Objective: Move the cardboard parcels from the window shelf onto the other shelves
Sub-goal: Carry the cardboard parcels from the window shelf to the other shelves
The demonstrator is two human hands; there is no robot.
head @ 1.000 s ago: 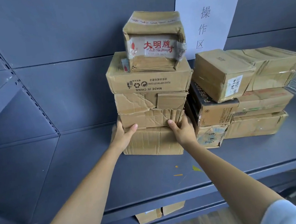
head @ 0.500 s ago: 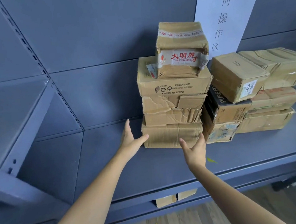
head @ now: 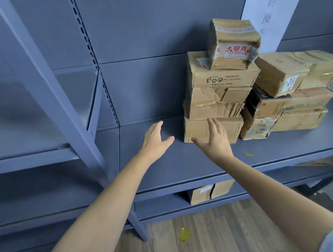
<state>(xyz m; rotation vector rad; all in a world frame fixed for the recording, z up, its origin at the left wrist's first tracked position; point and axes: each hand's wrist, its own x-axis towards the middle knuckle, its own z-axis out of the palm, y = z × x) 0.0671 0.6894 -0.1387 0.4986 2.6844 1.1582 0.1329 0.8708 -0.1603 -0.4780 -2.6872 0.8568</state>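
Right of centre in the frame, the crumpled bottom parcel (head: 213, 128) under the leaning stack (head: 222, 83) looks soft-walled (grip its firmer end edges), while left hand (head: 154, 140) and right hand (head: 214, 141) hover empty, fingers spread.

Both hands, which one second earlier clasped the sides of the bottom parcel (head: 213, 129) in the stack, have released it. The left hand (head: 154, 139) has drawn back to the left, apart from the cardboard, fingers extended. The right hand (head: 214, 141) has withdrawn in front of the parcel's face, fingers spread.
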